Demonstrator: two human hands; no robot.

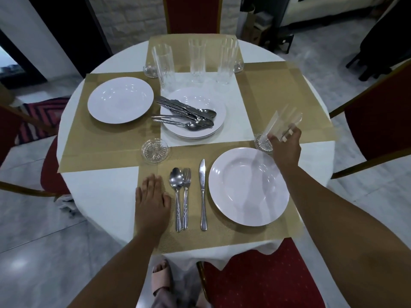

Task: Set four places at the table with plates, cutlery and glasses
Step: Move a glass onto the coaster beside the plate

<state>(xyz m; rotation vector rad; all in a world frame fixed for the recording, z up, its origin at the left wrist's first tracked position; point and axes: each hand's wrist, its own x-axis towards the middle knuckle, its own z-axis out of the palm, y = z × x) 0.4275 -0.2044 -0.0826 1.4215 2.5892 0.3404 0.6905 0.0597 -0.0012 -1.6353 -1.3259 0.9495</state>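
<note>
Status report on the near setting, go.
Left grip flat on mat, holding nothing. Right grip holds glass, tilted over coaster. Nothing seen blocking the coaster.

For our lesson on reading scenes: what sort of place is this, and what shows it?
Probably a dining room, at home or in a small restaurant: a round white-clothed table with placemats, red chairs round it, plates and cutlery laid out.
</note>
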